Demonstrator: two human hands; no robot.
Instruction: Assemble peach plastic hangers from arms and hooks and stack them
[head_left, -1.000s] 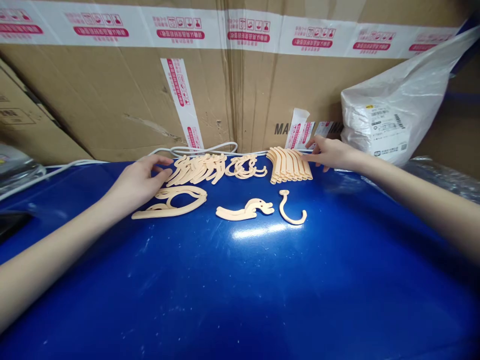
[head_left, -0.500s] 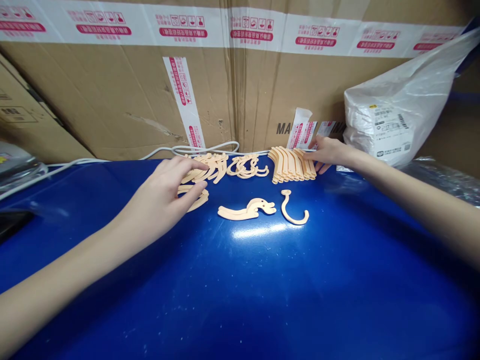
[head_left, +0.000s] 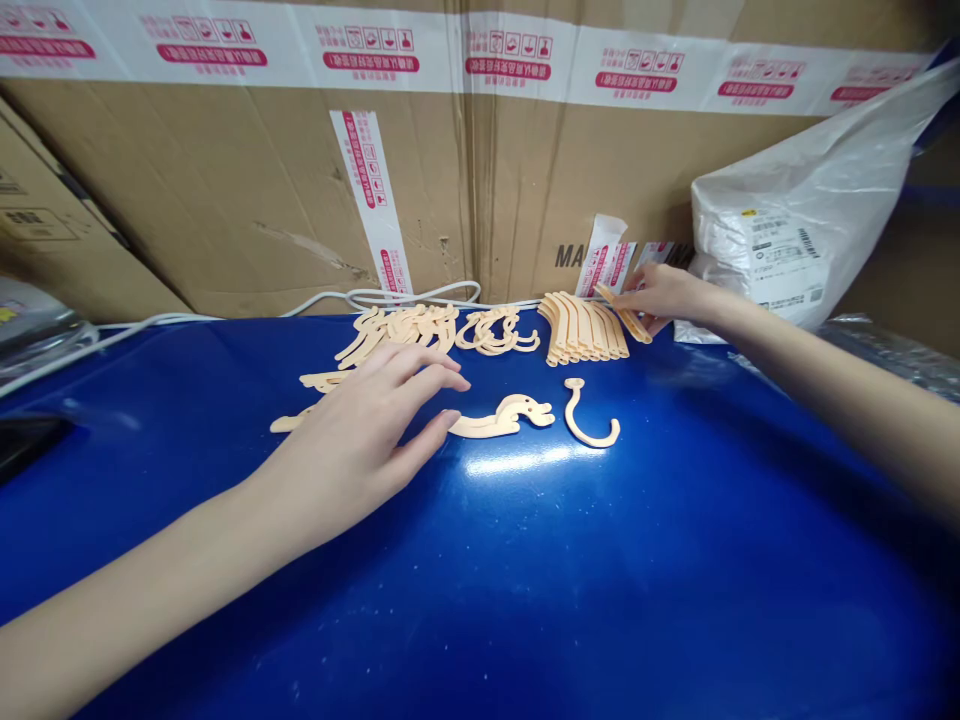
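Observation:
Fingers spread, my left hand (head_left: 375,430) hovers at the left end of a cream hanger arm with a curled, notched end (head_left: 517,412), hiding part of it. Behind that hand, more cream pieces (head_left: 319,381) are partly covered. A single hanger hook (head_left: 589,420) lies to the right of the curled piece. My right hand (head_left: 652,298) pinches one curved hanger arm (head_left: 628,318), tilted at the right end of a row of similar hanger arms (head_left: 581,328). Left of that row are a pile of hooks (head_left: 495,332) and a heap of hanger arms (head_left: 409,328).
A large cardboard box (head_left: 262,180) with printed tape stands along the back of the blue table (head_left: 525,580). A white cable (head_left: 315,300) runs along its foot. At the right stands a white plastic bag (head_left: 795,210) with a label. A dark object (head_left: 30,445) lies at the left edge.
My left hand has moved right and nearer, over the curled piece's left end, uncovering the heap behind. My right hand has separated one hanger arm from the row's right end.

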